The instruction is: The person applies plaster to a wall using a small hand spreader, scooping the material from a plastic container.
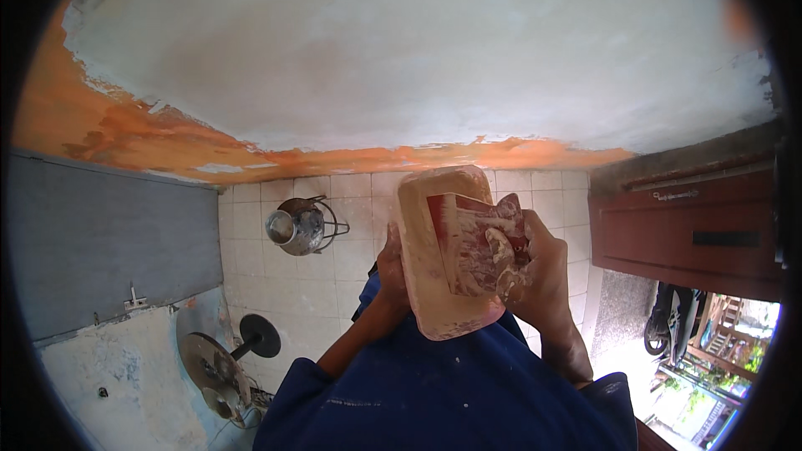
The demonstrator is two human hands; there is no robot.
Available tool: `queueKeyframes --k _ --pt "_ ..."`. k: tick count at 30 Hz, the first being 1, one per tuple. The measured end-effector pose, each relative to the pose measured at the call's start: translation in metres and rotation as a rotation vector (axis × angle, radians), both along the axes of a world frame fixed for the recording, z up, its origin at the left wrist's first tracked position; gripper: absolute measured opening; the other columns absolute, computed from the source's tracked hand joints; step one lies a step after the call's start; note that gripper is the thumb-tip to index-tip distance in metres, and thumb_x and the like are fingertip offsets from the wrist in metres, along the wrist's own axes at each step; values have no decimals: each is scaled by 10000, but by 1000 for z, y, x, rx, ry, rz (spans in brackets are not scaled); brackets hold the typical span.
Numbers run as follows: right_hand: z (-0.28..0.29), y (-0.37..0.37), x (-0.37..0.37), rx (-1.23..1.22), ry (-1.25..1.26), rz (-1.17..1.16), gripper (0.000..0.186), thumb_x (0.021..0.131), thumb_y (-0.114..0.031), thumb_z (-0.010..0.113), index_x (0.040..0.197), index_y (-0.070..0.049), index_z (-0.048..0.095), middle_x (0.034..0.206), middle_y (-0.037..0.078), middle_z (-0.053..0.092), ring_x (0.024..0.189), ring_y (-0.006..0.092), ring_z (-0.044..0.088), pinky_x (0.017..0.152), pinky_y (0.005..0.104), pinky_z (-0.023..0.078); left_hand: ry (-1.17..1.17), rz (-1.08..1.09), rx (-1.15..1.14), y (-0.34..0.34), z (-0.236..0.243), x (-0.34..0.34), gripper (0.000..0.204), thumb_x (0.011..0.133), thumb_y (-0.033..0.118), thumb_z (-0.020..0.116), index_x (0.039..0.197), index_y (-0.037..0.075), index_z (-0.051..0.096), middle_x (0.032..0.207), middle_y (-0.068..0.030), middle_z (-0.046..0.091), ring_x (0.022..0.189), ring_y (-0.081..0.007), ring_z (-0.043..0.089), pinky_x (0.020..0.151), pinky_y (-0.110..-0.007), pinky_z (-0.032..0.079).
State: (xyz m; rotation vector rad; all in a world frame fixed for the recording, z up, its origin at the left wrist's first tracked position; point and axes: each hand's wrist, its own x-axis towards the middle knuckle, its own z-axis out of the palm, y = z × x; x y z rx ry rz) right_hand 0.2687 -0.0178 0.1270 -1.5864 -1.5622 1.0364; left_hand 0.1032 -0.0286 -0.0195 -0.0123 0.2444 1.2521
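Note:
In front of my chest, my left hand [390, 274] is closed on the left side of a tan rectangular tub [420, 263] with rounded corners. My right hand [541, 274], its fingers smeared with whitish paste, grips a wide red putty scraper [468, 244]. Paste coats much of the scraper's face, and it lies over the tub, hiding part of the inside. Whether the scraper touches the tub, I cannot tell. Beyond both hands rises a wall with a broad coat of white putty [434, 58], edged by orange paint [401, 156] along the bottom and left.
On the pale tiled floor [351, 263], a stool [334, 228] stands to the left with a stained metal vessel [302, 228] on it. A pedestal fan [215, 367] is at lower left, near a grey door panel [109, 242]. A brown door [685, 230] is at right, beside a bright opening.

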Motion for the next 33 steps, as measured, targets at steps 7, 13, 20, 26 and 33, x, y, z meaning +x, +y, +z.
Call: queueKeyframes --k 7,13,20,26,33 --pt "-13 -7 -7 -32 -80 60 301 795 -43 615 1065 23 498 708 208 621 637 385 635 561 373 492 -93 36 122 3 -2 4 536 987 450 334 1324 44 426 1247 -152 532 1112 -290 545 966 -449 450" --pt "-7 -11 -17 37 -151 101 364 786 -68 624 1114 13 488 734 224 625 647 411 620 570 443 496 768 68 27 -8 0 0 481 1003 409 335 1317 54 418 1222 -129 538 1095 -242 545 957 -408 454" --pt "-4 -17 -25 -27 -277 152 485 704 -52 668 1137 48 473 740 227 622 667 403 629 593 449 507 494 55 -45 -13 -7 0 459 1010 392 329 1321 61 397 1221 -107 530 1102 -224 533 977 -397 434" --pt "-15 -18 -35 108 -322 131 494 677 -12 672 1113 100 470 723 241 616 631 404 628 537 434 506 404 63 -4 -14 -9 0 486 1003 414 339 1323 52 393 1238 -120 518 1128 -232 517 1007 -394 409" --pt "-20 -4 -35 66 -222 125 415 676 -3 660 1045 75 487 735 241 617 648 411 626 555 418 508 424 29 -156 -16 -6 -6 436 1013 388 276 1305 85 390 1205 -126 525 1115 -243 536 975 -394 448"
